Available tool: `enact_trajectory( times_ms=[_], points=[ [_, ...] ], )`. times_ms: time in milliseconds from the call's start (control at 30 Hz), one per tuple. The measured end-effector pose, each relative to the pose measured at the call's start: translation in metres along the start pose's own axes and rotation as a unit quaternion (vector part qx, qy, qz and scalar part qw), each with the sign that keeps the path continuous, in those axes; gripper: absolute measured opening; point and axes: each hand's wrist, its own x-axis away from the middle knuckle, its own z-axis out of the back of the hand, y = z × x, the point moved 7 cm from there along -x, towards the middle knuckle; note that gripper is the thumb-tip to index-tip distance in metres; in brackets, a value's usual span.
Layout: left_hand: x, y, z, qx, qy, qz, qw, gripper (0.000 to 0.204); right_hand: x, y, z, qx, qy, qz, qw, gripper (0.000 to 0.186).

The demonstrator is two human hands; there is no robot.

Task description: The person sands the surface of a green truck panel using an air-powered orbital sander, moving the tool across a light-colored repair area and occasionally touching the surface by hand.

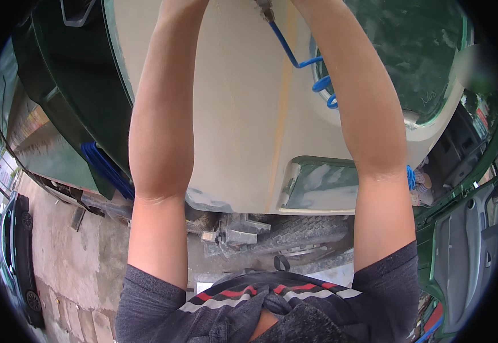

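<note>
Both arms go up & out of the top of the view, so the hands can't be seen. The left forearm (pixel 160 114) and right forearm (pixel 357 103) reach up over a big cream-coloured painted metal vehicle panel (pixel 232 114) w/ dark green parts beside it. Can't tell if the fingers are apart or together on either hand; they are cut off at the top edge.

Between the two arms, at the top edge of the panel, a small grey metal tool tip (pixel 265 8) pokes in. A thin blue coiled plastic air hose (pixel 300 60) hangs from it, runs down & curls by the right forearm, near the panel's right side. It's prob. an air tool, but only its end shows.

How it will handle: the hose looks light, springy & bendy. It will pull back a bit when stretched & could snag on the arm. The metal tip looks hard & stiff. Best place to hold is the tool body, not the hose, since the hose would slip & twist.

Below the panel's lower edge are a black rubber tyre (pixel 306 231) & grey metal parts. A green vehicle door (pixel 460 246) stands open at the right.
</note>
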Motion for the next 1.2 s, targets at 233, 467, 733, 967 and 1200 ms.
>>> enact_trajectory(
  times_ms=[233, 467, 733, 967, 1200],
  points=[
    [0.248, -0.057, 0.056, 0.051, 0.109, 0.100, 0.988, 0.047, 0.236, -0.037, 0.004, -0.105, -0.072, -0.012, 0.992, 0.021],
    [0.400, -0.085, 0.086, -0.003, 0.045, 0.207, 0.977, 0.062, 0.383, -0.060, 0.013, -0.078, -0.143, -0.062, 0.985, 0.029],
    [0.535, -0.110, 0.085, 0.014, -0.028, 0.275, 0.961, 0.071, 0.500, -0.055, 0.043, -0.062, -0.180, -0.106, 0.976, 0.030],
    [0.313, -0.063, 0.054, 0.034, -0.028, 0.172, 0.984, 0.046, 0.312, -0.041, 0.031, -0.045, -0.044, -0.044, 0.997, 0.028],
    [0.148, 0.015, 0.022, 0.189, 0.123, 0.068, 0.972, 0.049, 0.127, -0.011, 0.031, -0.029, -0.013, -0.010, 0.999, 0.030]
  ],
)
